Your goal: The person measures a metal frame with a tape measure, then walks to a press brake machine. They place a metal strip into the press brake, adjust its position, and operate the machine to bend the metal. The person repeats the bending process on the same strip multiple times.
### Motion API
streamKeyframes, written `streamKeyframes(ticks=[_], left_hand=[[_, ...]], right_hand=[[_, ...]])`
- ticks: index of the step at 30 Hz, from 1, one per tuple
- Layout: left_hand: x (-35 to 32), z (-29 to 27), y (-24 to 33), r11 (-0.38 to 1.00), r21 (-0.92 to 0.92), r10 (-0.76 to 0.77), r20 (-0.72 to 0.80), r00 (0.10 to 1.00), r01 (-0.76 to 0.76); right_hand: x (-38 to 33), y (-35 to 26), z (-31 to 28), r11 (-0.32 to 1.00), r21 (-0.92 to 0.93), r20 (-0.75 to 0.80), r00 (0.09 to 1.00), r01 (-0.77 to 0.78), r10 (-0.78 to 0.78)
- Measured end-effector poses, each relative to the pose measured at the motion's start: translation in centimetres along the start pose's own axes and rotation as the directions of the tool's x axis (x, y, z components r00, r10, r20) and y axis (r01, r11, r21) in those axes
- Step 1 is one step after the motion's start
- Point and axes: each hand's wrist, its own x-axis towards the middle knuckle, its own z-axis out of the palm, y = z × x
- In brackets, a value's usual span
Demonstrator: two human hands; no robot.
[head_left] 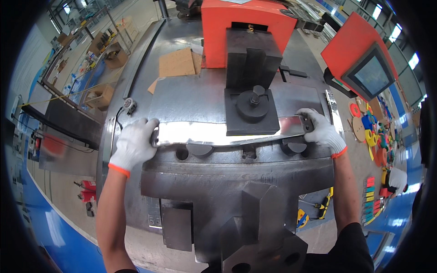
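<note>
A long, shiny metal bar point(193, 132) lies across the machine's steel bed, spanning between my two gloved hands. My left hand point(136, 142), in a white knit glove with an orange cuff, is closed round the bar's left end. At the opposite end, my right hand point(317, 128) grips the bar with its fingers curled over the end. A dark press block point(251, 109) with a round boss and bolt stands over the bar's middle and hides part of its far edge. Two dark half-round steel stops point(199, 150) sit along the bar's near side.
Behind the block rises a red machine housing point(214, 36). A red control box with a screen point(371, 73) stands at right. Cardboard sheets point(176, 62) and a small round device point(129, 106) rest on the bed. Nearest me is a dark angular steel block point(259, 218). Coloured tools point(373, 136) lie at far right.
</note>
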Motion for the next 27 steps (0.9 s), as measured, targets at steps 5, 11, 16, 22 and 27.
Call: streamKeyframes(ticks=[5, 11, 16, 22, 27], left_hand=[[1.3, -0.8, -4.4, 0.997, 0.071, 0.008, -0.005, 1.0, -0.008], [-1.0, 0.4, 1.3, 0.997, -0.027, -0.073, -0.051, 0.996, 0.072], [0.9, -0.6, -3.2, 0.998, 0.059, 0.033, -0.079, 0.996, -0.028], [0.5, 1.3, 4.0, 0.999, -0.035, 0.036, -0.035, 0.999, -0.037], [-0.5, 1.0, 1.3, 1.0, -0.023, -0.005, -0.067, 0.998, 0.003]], right_hand=[[-0.4, -1.8, 3.0, 0.993, -0.027, 0.02, 0.993, 0.118, -0.117], [1.5, 1.3, -0.8, 0.976, 0.206, 0.036, 0.997, -0.069, 0.063], [0.6, -0.4, 1.6, 0.995, 0.075, 0.16, 0.986, -0.06, 0.048], [-1.5, 3.4, -1.2, 0.9, 0.4, -0.002, 0.982, -0.174, 0.19], [-0.2, 1.9, 1.0, 0.879, 0.442, 0.009, 0.981, -0.176, 0.192]])
